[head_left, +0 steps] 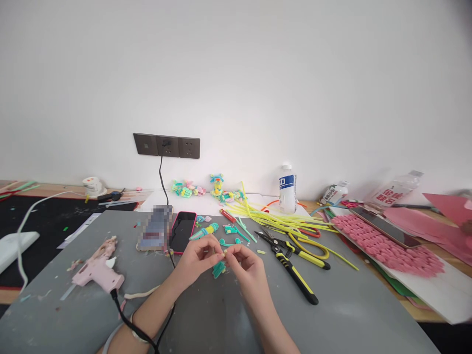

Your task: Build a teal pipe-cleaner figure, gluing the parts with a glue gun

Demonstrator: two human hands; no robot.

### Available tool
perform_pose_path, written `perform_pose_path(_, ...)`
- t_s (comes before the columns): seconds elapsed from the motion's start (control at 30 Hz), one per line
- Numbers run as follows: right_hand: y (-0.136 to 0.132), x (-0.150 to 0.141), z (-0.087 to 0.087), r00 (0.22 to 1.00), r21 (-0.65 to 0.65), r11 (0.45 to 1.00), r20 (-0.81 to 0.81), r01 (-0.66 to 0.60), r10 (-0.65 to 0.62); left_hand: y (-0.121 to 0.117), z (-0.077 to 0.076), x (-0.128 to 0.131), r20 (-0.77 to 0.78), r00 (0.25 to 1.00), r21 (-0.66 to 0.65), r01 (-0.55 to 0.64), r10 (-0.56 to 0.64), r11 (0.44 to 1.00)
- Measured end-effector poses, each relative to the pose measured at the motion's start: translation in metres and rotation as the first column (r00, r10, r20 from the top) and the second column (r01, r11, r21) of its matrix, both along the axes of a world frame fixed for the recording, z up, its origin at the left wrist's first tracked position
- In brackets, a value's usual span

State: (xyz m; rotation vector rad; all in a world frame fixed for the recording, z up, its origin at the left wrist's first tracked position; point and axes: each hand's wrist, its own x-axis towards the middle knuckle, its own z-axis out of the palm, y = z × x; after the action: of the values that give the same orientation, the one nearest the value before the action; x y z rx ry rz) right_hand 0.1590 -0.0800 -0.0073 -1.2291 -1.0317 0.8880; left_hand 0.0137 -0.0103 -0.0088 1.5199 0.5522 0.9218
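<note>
My left hand (201, 258) and my right hand (245, 263) meet above the grey mat, fingertips pinched together. Between them shows a small pale yellow piece (224, 252), mostly hidden by the fingers. Just beneath lies a teal fuzzy bundle (219, 269), apparently pipe cleaner; I cannot tell if it is joined to the pinched piece. Beyond the fingers are a teal curled pipe cleaner (234, 242), another teal piece (231, 229) and a teal and yellow coiled figure (204, 231). Black and yellow pliers (291, 270) rest to the right of my right hand.
A pink glue gun (99, 275) lies left, its black cord running beside my left forearm. Two phones (183, 231) lie behind my left hand. Yellow pipe cleaners (280, 219), yellow-handled scissors (313, 250) and a bottle (287, 191) are at back right. Pink braided work (391, 246) lies right.
</note>
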Motion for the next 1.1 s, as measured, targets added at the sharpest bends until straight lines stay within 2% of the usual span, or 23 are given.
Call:
perform_pose_path(0.23, -0.006, 0.007, 0.013, 0.969, 0.025, 0.999, 0.245, -0.027, 0.020, -0.001, 0.001, -0.002, 0.008, 0.999, -0.015, 0.050, -0.050, 0.999)
perform_pose_path(0.47, -0.009, 0.016, 0.023, 0.871, 0.081, 0.994, 0.491, -0.073, 0.024, -0.002, 0.001, -0.002, -0.039, 0.995, -0.024, 0.089, -0.090, 0.996)
perform_pose_path(0.67, -0.010, 0.022, 0.029, 0.687, 0.206, 0.966, 0.725, -0.159, -0.042, -0.002, 0.002, -0.001, -0.063, 0.993, -0.040, 0.095, -0.097, 0.995)
perform_pose_path(0.83, -0.008, 0.026, 0.029, 0.541, 0.306, 0.922, 0.830, -0.236, -0.137, -0.004, 0.002, -0.001, -0.081, 0.991, -0.070, 0.103, -0.109, 0.992)
perform_pose_path(1.1, -0.004, 0.025, 0.031, 0.321, 0.358, 0.877, 0.912, -0.321, -0.255, -0.005, 0.004, -0.001, -0.065, 0.990, -0.307, 0.103, -0.129, 0.946)
